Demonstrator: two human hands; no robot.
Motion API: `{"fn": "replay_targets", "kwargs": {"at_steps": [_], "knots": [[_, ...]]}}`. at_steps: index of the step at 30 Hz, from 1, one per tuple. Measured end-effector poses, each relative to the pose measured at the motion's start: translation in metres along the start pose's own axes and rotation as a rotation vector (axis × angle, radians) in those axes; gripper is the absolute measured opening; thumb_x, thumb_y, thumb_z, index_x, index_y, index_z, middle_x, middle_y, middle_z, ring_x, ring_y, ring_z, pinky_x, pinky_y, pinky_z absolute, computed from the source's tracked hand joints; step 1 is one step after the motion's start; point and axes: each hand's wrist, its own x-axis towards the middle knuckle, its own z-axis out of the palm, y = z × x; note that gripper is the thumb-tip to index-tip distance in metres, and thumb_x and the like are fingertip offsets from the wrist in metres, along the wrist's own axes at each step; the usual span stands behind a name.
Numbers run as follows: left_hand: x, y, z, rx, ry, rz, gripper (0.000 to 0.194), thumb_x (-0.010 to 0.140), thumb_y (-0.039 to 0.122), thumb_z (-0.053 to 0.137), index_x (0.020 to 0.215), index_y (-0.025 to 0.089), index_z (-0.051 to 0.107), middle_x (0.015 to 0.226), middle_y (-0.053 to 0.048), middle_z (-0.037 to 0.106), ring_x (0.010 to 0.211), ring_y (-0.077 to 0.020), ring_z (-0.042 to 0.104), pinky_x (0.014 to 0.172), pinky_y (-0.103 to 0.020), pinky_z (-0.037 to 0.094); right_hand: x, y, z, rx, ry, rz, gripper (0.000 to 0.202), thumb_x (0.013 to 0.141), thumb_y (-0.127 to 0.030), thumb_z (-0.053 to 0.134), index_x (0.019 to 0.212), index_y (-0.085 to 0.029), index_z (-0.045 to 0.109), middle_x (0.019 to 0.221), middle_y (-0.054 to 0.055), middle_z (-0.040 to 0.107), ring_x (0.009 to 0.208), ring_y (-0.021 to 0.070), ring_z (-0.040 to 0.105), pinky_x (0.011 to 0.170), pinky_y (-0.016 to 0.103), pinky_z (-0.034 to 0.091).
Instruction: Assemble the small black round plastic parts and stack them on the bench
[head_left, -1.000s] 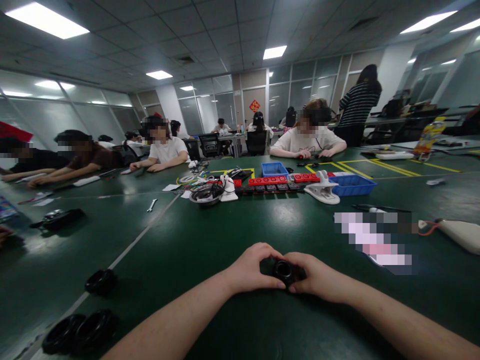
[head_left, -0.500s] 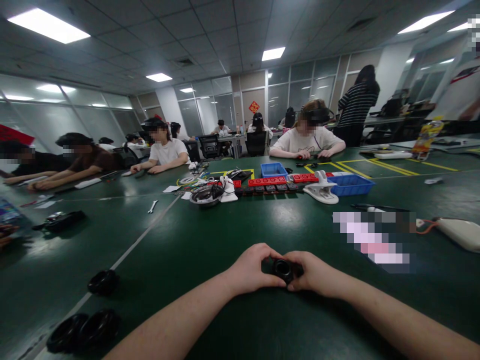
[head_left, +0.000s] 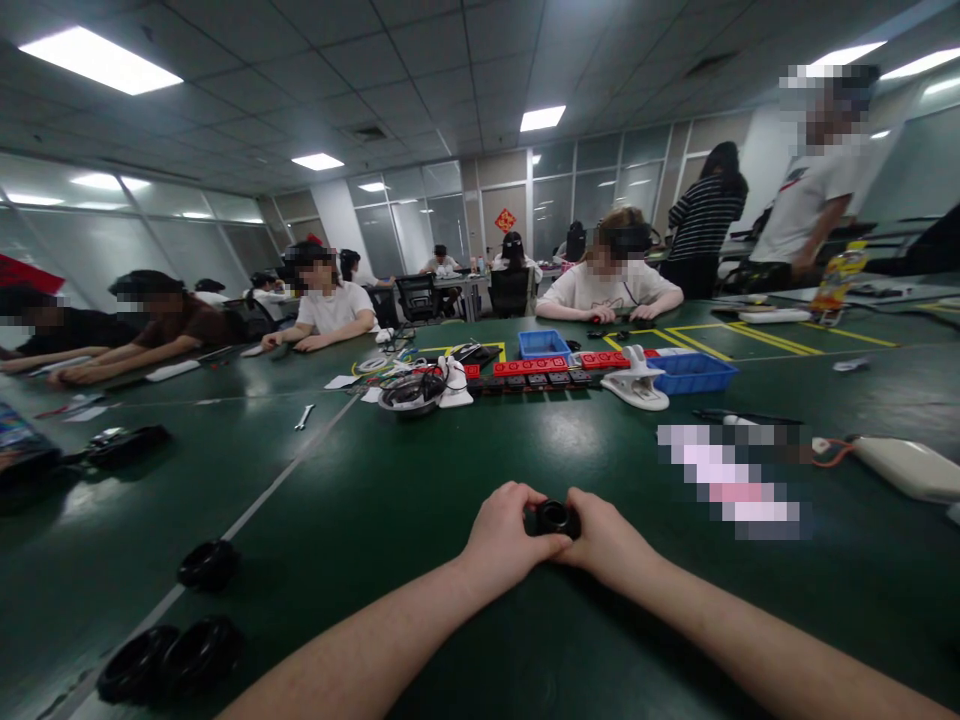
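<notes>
A black ring-shaped part (head_left: 556, 517) with a round opening on top sits between my two hands, low over the green table (head_left: 420, 490). My left hand (head_left: 508, 535) grips its left side, fingers curled behind and thumb along the near edge. From the right, my right hand (head_left: 600, 535) closes round the other side, and its thumb meets the left thumb in front. Much of the part's side is hidden by the fingers. To the left lie similar black rings: one alone (head_left: 208, 565) by a pale table seam, and a touching pair (head_left: 169, 660) closer to me.
Farther back are red and black socket strips (head_left: 532, 372), a white clip stand (head_left: 637, 380), a blue bin (head_left: 694, 372) and a coil of cables (head_left: 412, 390). A wrench (head_left: 304, 417) lies left of centre. A white pouch-like item (head_left: 907, 467) is at right. Co-workers sit around.
Both hands and the black ring part have shifted slightly left and up, and its opening now faces more upward. A person in a white shirt has come further into view at the right.
</notes>
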Motion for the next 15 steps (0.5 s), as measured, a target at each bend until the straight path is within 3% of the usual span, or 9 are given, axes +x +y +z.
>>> {"fn": "replay_targets", "kwargs": {"at_steps": [4,7,10,15], "knots": [[-0.001,0.001,0.001,0.006,0.028,-0.004,0.034,0.057,0.036,0.067,0.083,0.019,0.054,0.083,-0.001,0.050,0.080,-0.0183,0.047,0.070,-0.030,0.036,-0.003,-0.006,-0.001,-0.015,0.003,0.002,0.029,0.057,-0.033,0.064,0.073,-0.016,0.047,0.074,0.004,0.053,0.063,0.0146,0.050,0.052,0.022,0.033],[0.000,-0.001,-0.002,-0.020,-0.008,0.019,0.034,0.057,0.035,0.066,0.084,0.018,0.054,0.084,-0.002,0.050,0.080,-0.0176,0.046,0.069,-0.028,0.037,-0.005,-0.003,-0.008,0.137,-0.039,-0.093,0.040,0.056,-0.031,0.066,0.089,-0.015,0.049,0.086,0.005,0.055,0.075,0.0175,0.052,0.061,0.025,0.038],[0.003,-0.003,-0.009,-0.090,-0.137,0.075,0.037,0.056,0.034,0.067,0.087,0.018,0.054,0.086,-0.001,0.049,0.076,-0.0151,0.047,0.066,-0.025,0.038,-0.005,0.002,-0.016,0.310,-0.181,-0.195,0.052,0.055,-0.025,0.067,0.103,-0.017,0.047,0.097,0.004,0.055,0.086,0.0187,0.051,0.071,0.027,0.039],[0.006,-0.006,-0.019,-0.130,-0.307,0.166,0.040,0.057,0.035,0.067,0.092,0.019,0.056,0.086,-0.001,0.050,0.075,-0.0138,0.046,0.064,-0.023,0.039,-0.005,0.009,-0.023,0.386,-0.391,-0.174,0.037,0.058,-0.017,0.062,0.094,-0.015,0.054,0.083,0.001,0.059,0.073,0.0159,0.054,0.061,0.023,0.040]]}}
